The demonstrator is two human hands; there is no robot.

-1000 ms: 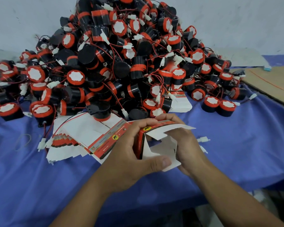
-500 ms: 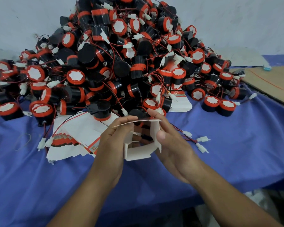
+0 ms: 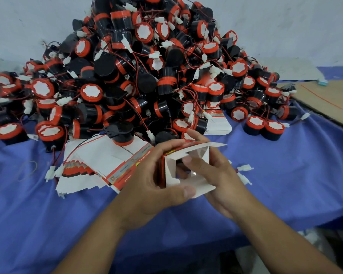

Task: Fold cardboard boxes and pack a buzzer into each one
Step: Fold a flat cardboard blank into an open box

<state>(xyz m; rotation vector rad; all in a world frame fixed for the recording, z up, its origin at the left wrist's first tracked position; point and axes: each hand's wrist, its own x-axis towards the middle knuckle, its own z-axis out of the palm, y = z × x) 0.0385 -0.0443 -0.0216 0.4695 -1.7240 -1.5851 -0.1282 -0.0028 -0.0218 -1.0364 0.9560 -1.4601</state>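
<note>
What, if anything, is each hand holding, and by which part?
Both hold one half-folded cardboard box. The left hand grips its red side, thumb on the bottom flap; the right hand holds the opposite side, thumb in the open end.

Bench against a pale wall
The whitish wall stood plain behind the bench, which was draped in blue cloth; a brown cardboard sheet lay flat at its right end.

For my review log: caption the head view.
Left hand and right hand fold a cardboard box before the buzzer pile.
</note>
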